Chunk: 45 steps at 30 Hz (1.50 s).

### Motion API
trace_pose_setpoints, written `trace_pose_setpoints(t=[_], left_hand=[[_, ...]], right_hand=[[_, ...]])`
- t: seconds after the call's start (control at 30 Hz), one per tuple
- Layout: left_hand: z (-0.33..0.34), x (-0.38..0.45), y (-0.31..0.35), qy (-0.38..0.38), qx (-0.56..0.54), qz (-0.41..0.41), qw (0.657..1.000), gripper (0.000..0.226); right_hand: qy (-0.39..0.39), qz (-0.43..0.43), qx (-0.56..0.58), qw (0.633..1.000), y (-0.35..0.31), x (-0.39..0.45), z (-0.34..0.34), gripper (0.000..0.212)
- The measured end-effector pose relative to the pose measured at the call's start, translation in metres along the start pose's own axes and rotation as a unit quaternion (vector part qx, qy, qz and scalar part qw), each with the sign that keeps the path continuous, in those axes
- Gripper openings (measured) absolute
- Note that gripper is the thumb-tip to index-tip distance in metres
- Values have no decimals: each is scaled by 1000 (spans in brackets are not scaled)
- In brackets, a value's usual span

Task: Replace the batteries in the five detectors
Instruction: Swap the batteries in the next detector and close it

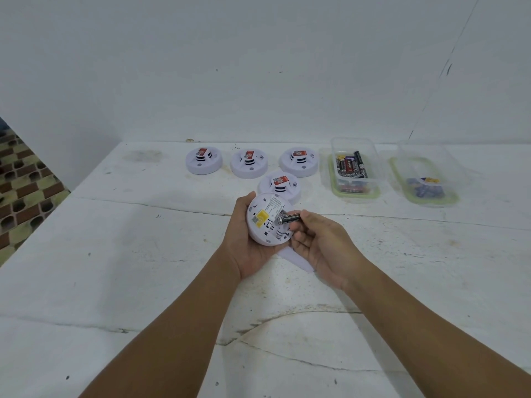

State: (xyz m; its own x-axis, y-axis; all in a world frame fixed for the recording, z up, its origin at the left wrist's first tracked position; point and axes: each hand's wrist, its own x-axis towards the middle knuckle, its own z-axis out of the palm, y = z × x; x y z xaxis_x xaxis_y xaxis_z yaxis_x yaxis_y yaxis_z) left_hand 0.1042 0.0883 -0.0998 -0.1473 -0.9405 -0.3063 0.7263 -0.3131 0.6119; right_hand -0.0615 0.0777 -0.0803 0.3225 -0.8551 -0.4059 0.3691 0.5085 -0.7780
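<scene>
One white detector (265,221), underside up with a yellow label, we hold above the middle of the surface (115,254), our left hand (247,248) cupped round its rim. Our right hand (319,242) pinches a black battery (288,218) at the open compartment. A white cover piece (296,261) lies beneath the hands. Four detectors sit toward the far edge: three in a row (249,164), one nearer (279,186). Toward the far right corner: a clear tub (354,168) of batteries; beside it a second tub (425,179) with blue and yellow items.
</scene>
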Motion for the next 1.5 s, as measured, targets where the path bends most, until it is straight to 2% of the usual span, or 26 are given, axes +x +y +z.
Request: trace_pose_setpoints(t=[0.7, 1.27, 1.5], left_hand=[[1, -1, 1, 12, 0, 0, 1000, 61], [4, -3, 2, 23, 1, 0, 1000, 61], [6, -4, 2, 15, -8, -2, 1000, 58]], right_hand=[[-15, -6, -9, 1000, 0, -2, 0, 13], [-21, -6, -4, 1000, 1, 0, -2, 21], [-47, -16, -6, 999, 1, 0, -6, 22]])
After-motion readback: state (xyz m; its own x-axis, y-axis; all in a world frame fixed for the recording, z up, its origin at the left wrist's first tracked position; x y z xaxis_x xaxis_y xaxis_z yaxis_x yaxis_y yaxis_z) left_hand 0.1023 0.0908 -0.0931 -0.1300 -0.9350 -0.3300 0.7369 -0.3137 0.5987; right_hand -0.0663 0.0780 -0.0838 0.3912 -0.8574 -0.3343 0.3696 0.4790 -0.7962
